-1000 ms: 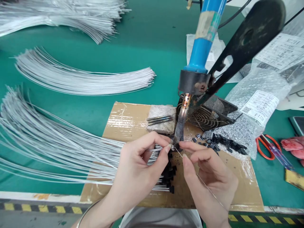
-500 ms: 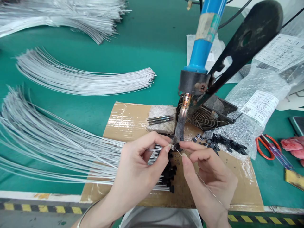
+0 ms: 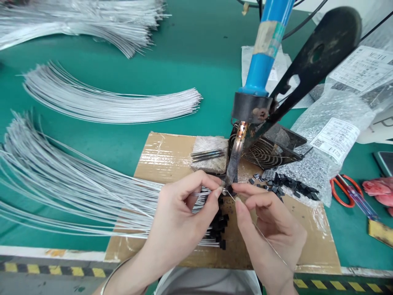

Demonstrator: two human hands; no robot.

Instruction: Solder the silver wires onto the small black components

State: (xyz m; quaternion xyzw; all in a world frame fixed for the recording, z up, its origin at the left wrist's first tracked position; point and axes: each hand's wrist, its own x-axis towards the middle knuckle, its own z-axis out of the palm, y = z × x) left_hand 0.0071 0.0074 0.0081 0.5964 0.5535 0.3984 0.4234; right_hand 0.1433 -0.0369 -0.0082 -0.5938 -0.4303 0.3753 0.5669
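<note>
Head view, the only one, and from where I stand it's all at the iron tip. Left hand (image 3: 184,217): thumb and forefinger pressed together, pinching a small pale piece (image 3: 225,191), likely a wire end; mostly hidden by fingertips, can't tell its exact shape. Right hand (image 3: 273,223): thumb and a finger pinch a thin metal wire (image 3: 270,245), forefinger stretched out toward the iron. Key relation: the thin wire's long axis runs on a slant, from the right wrist up and leftward past the pinch, its free end pointing at the small pale piece just under the tip of the soldering iron (image 3: 236,155). Iron comes down steeply from above, slightly tilted, tip low between both sets of fingertips. Left fingertips just beside it on one side, right forefinger just beside it on the other; which hand is nearer, too close to call. Whether wire end and tip actually touch: too small to tell. White wires (image 3: 123,196) run in from the left under the left hand, black ends (image 3: 219,223) below the pinch, over the cardboard (image 3: 166,153). Loose black pieces (image 3: 291,184) lie beyond the right hand.
</note>
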